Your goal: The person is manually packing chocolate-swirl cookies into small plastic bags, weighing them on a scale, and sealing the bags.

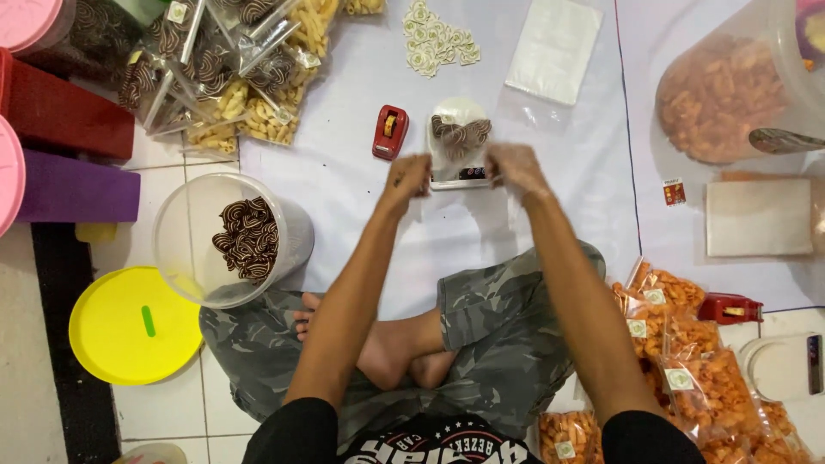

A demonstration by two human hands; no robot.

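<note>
My left hand (pixel 410 176) and right hand (pixel 513 166) pinch a thin, glossy clear plastic bag (pixel 458 137). The tub (pixel 225 241) beside me is cloudy smooth plastic, its yellow lid (pixel 129 326) matt. My camouflage trousers (pixel 498 335) are soft cloth.

My shorts (pixel 498 344) are grey-green camouflage. The snacks in the clear jar (pixel 249 239) are swirled dark brown and cream. Beside it the round lid (pixel 129 331) is bright yellow with a green slot. The tape dispenser (pixel 389 132) is red with a yellow core. The chips in the sealed bags (pixel 696 387) are orange, and the floor sheet (pixel 361 198) is white.
</note>
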